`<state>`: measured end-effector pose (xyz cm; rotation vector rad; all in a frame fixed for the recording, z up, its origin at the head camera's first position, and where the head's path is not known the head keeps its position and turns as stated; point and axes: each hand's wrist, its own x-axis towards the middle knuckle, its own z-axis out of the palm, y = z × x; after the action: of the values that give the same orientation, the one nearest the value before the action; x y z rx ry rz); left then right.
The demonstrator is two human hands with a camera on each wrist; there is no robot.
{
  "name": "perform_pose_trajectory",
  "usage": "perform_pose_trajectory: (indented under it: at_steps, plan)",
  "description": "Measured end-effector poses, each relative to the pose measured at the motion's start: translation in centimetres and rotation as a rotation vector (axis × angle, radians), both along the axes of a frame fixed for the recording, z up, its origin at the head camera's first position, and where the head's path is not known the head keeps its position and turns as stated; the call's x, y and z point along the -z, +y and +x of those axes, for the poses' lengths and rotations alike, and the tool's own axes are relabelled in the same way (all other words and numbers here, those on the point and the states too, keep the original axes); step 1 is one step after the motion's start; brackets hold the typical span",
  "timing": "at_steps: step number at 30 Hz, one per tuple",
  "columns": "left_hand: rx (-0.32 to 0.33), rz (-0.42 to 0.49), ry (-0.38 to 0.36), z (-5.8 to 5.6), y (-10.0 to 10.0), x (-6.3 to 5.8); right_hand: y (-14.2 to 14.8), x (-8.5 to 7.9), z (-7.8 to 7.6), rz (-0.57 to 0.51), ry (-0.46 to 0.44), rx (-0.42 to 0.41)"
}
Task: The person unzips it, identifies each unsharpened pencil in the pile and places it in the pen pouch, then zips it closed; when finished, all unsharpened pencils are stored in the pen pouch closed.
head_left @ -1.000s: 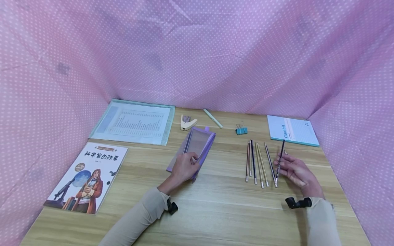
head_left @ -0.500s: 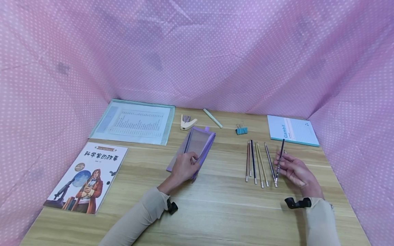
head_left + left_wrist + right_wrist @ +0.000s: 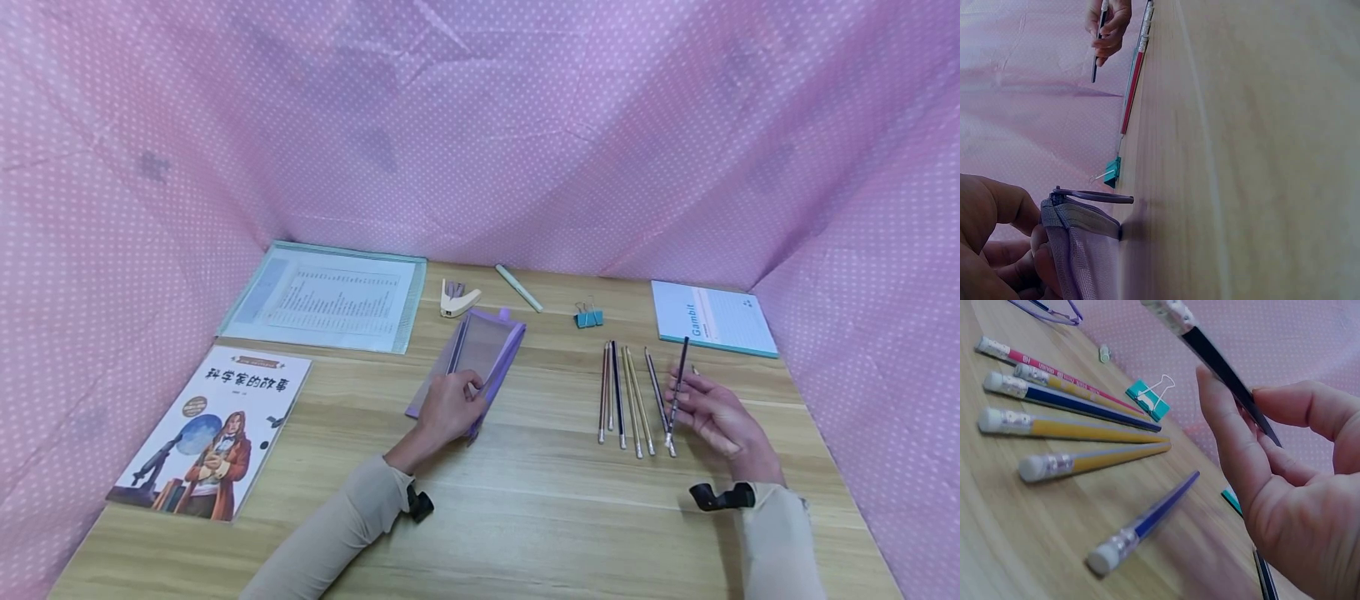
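My left hand (image 3: 450,408) pinches the near end of a purple mesh zip pouch (image 3: 495,337) on the table. In the left wrist view the zipper pull (image 3: 1094,196) sticks out from the pouch's corner. My right hand (image 3: 726,423) holds a dark pencil (image 3: 1216,359) between thumb and fingers, raised above the table with its eraser end toward me. To its left, several pencils lie in a loose row, among them a yellow pencil (image 3: 1097,429), a red pencil (image 3: 1047,364) and a purple-blue pencil (image 3: 1160,515). Another dark pencil (image 3: 1264,575) lies partly hidden behind the right hand.
A stapler (image 3: 456,300), a pale green pen (image 3: 519,289) and a teal binder clip (image 3: 588,317) lie at the back. On the left are a document folder (image 3: 330,300) and a picture book (image 3: 210,433). A notebook (image 3: 716,321) lies back right; pink dotted cloth (image 3: 480,150) surrounds the table.
My right hand has shifted slightly left with the dark pencil, whose eraser end has risen a little. The left hand and pouch have stayed in place.
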<state>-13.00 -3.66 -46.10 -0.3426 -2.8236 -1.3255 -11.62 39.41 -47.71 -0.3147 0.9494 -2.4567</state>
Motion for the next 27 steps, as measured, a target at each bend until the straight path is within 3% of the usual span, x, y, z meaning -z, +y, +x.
perform_pose_trajectory:
  at_steps: [12, 18, 27]
  plan:
    - [0.009, 0.012, 0.003, -0.1, 0.0, 0.1, -1.4, -0.6, -0.4, 0.008, 0.064, -0.033]
    - [0.01, 0.016, 0.002, 0.0, -0.1, 0.1, -2.5, -0.9, -0.5, 0.066, 0.053, -0.009]
    - [0.008, 0.021, 0.002, -0.1, -0.1, 0.1, -4.4, -1.3, -0.8, 0.098, 0.051, -0.034]
